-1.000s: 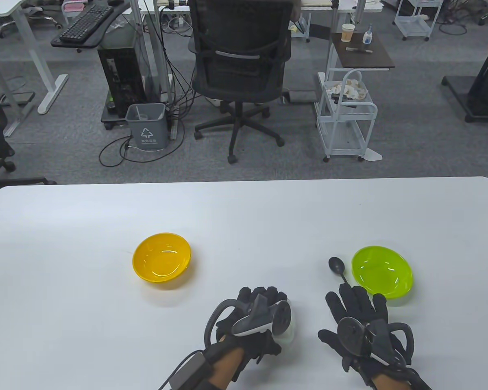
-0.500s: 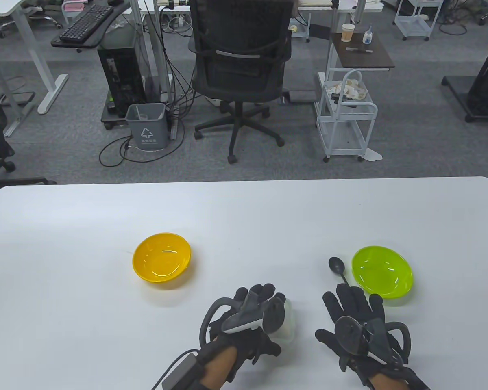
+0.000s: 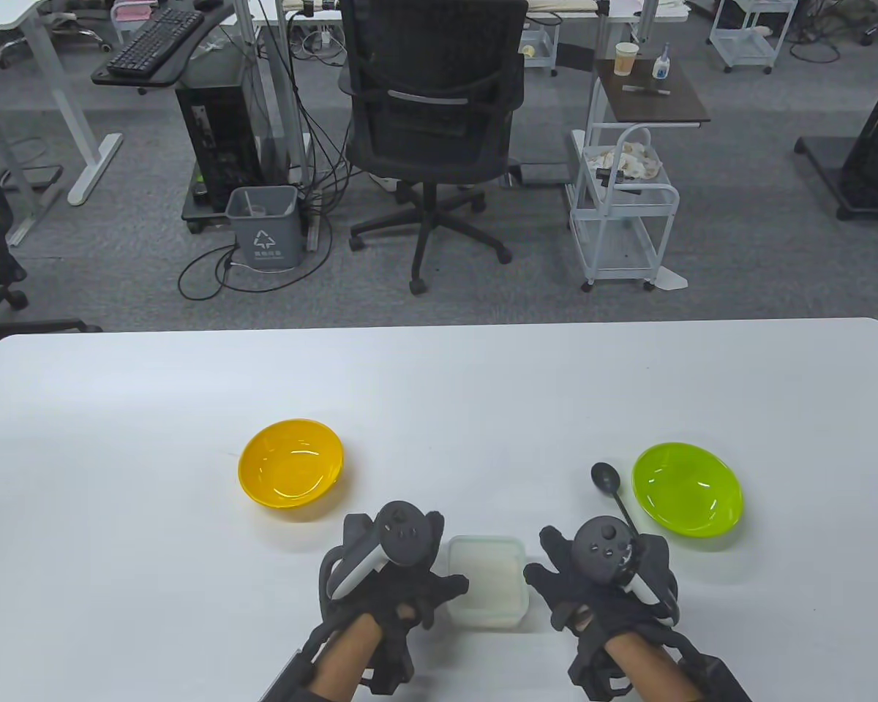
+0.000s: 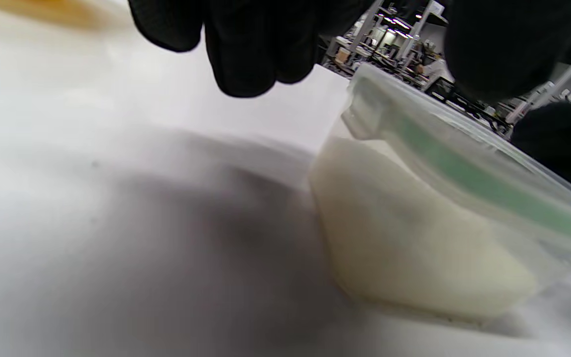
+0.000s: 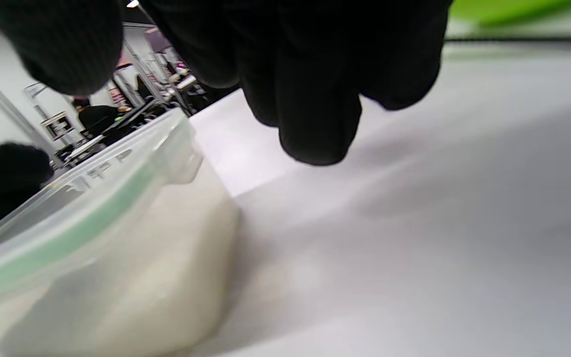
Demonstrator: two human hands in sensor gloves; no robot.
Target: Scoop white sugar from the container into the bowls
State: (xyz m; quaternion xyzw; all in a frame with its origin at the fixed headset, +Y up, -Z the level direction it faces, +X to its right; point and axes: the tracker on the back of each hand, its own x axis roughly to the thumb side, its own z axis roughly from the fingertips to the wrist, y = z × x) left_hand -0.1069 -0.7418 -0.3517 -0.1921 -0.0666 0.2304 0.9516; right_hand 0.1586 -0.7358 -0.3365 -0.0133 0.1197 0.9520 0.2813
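A translucent lidded container (image 3: 485, 578) with white sugar stands at the table's front middle. It also shows in the left wrist view (image 4: 414, 238) and the right wrist view (image 5: 117, 258), with a green seal under its lid. My left hand (image 3: 395, 578) lies palm down just left of it, thumb at the lid's left edge. My right hand (image 3: 600, 585) lies palm down just right of it, thumb near the right edge. Neither hand holds anything. A black spoon (image 3: 611, 486) lies on the table beyond my right hand. A yellow bowl (image 3: 291, 462) sits left, a green bowl (image 3: 688, 488) right.
The white table (image 3: 439, 380) stretches wide beyond the bowls. Past its far edge stand an office chair (image 3: 432, 110), a grey bin (image 3: 263, 227) and a white cart (image 3: 622, 212) on the floor.
My left hand has come off the top of the container and moved to its left side, so the lid shows. My right hand has shifted left, next to the container.
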